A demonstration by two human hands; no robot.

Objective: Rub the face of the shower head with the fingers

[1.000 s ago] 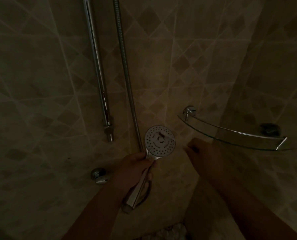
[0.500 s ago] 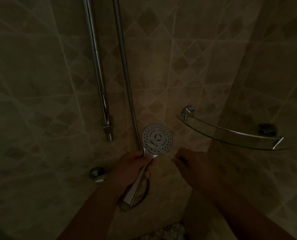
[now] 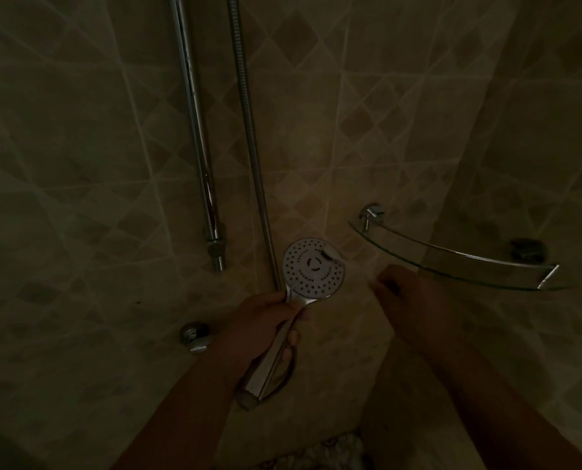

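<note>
From the head camera, the only view I have, everything is dim, and I take the shower head [image 3: 314, 268] as my landmark. Its round white spray face is turned toward me, dotted with nozzle holes, with a small dark mark near its upper right edge. My left hand [image 3: 265, 325] sits directly below and slightly left of that face, fingers curled round the chrome handle, with two fingertips [image 3: 293, 335] showing on the handle's right side. The handle runs on down and to the left out of the fist, ending below the hand.

My right hand [image 3: 403, 293] is to the right of the shower head, near it but apart, at about the height of the face's lower rim. Its fingers look curled inward; in this light I cannot tell whether anything is pinched between them.

The flexible hose [image 3: 252, 144] drops down the tiled wall [image 3: 367, 96] to just left of the shower head. Further left stands the chrome riser rail [image 3: 198, 130], and lower left of the head is a round chrome wall fitting [image 3: 194, 335]. To the right, above my right hand, a curved glass corner shelf [image 3: 459, 262] is fixed to the wall.
</note>
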